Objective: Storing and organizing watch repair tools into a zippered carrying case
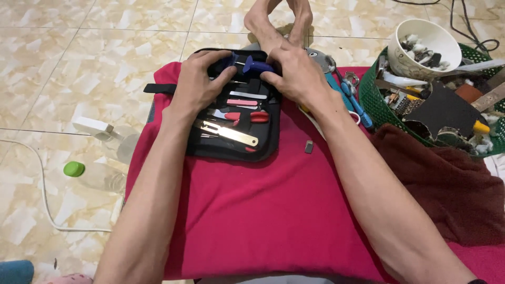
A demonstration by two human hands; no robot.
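Note:
An open black tool case (265, 142) lies on a red cloth (263, 210), holding small tools: a metal tool with a brass-coloured blade (231, 134), red-handled pliers (247, 117) and a pink-handled piece (242, 102). My left hand (197, 81) rests on the case's upper left, fingers pressing on its contents. My right hand (294, 73) is at the upper right, fingers on a blue-handled tool (256, 66) seated in the case. My bare feet (279, 21) lie just beyond the case.
A green basket (371, 102) at right holds scrap parts and a white cup (405, 60). Blue-handled pliers (355, 102) lie beside it. A dark brown cloth (447, 189) covers the right. Clear plastic bottles (105, 176), one green-capped, and a white cable (44, 200) lie left. A small grey piece (309, 146) sits on the cloth.

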